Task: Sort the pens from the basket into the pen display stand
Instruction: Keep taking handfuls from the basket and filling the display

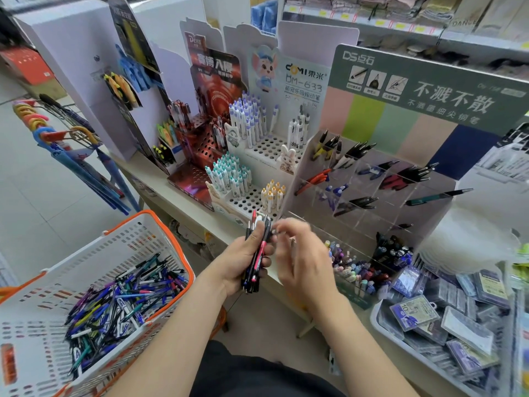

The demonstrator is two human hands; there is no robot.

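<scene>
My left hand (247, 259) grips a bundle of pens (257, 250), black and red ones, held upright in front of the counter edge. My right hand (297, 253) is blurred just right of the bundle, its fingertips at the pens' upper ends; whether it pinches one I cannot tell. The white basket with an orange rim (148, 242) sits at lower left, holding several loose pens (123, 299). The pen display stand with clear angled compartments (372, 190) stands behind my hands, holding black, red and blue pens.
White perforated pen holders (257, 173) and a red holder (200, 156) stand left of the clear stand. A tray of boxed refills (446, 319) lies at lower right. Umbrellas (71, 156) hang at left. Shelves run along the back.
</scene>
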